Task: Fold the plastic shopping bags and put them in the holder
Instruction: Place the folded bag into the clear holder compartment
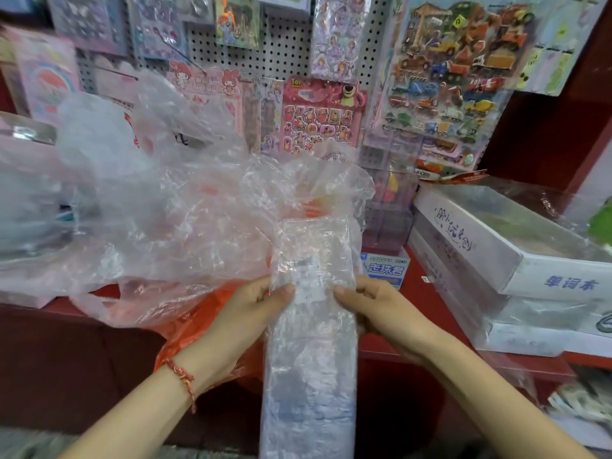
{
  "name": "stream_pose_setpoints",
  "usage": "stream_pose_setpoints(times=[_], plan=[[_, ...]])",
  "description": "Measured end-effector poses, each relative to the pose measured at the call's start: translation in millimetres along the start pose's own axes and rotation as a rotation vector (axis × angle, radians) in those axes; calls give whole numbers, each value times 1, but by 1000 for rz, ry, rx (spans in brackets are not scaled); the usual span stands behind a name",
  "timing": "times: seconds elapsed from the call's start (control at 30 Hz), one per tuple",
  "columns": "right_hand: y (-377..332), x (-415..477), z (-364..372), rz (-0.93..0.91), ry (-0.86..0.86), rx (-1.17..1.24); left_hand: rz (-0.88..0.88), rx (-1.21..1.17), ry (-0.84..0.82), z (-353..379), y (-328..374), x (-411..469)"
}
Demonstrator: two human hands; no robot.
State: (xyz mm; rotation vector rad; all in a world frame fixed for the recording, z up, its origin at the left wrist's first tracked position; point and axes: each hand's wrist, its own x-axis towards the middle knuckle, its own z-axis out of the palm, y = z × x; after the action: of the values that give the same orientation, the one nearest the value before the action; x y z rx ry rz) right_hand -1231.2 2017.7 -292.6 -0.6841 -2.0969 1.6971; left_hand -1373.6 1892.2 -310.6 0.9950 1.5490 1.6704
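A clear plastic bag (311, 352), folded into a long narrow strip, hangs down over the front edge of the red counter (420, 293). My left hand (255, 313) pinches its left edge, thumb on top. My right hand (374, 309) pinches the right edge at the same height. Behind the strip lies a heap of crumpled clear bags (185, 207). An orange-red bag (198, 323) lies under my left hand. I see no holder that I can tell apart.
Stacked white boxes (516, 270) fill the counter's right side. A small blue-and-white box (385, 270) sits behind my right hand. Sticker sheets (321, 117) hang on the pegboard wall at the back. Pink packages (26, 154) stand at the left.
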Motion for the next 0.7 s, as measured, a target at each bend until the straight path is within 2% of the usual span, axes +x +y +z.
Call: stream_pose_setpoints(times=[0.17, 0.2, 0.3, 0.4, 0.5, 0.53, 0.57, 0.63, 0.7], plan=[[8, 10, 6, 28, -41, 450, -122, -190, 66, -3, 2, 1], [10, 11, 8, 30, -27, 443, -159, -203, 86, -3, 3, 0], [17, 14, 13, -19, 49, 203, -240, -333, 144, -6, 5, 0], [15, 13, 17, -71, 89, 126, -298, -470, 9, -13, 4, -1], [10, 11, 14, -129, 78, 61, -318, -263, -220, -15, 3, -9], [9, 11, 14, -137, 97, 39, -315, -204, -233, -16, -1, -11], [11, 11, 15, -122, 119, 57, -308, -162, -211, -16, -2, -11], [12, 8, 19, -57, 95, 264, -264, -116, -113, -18, -7, -10], [15, 1, 21, 17, -46, 344, -226, -85, -65, -18, -8, -9]])
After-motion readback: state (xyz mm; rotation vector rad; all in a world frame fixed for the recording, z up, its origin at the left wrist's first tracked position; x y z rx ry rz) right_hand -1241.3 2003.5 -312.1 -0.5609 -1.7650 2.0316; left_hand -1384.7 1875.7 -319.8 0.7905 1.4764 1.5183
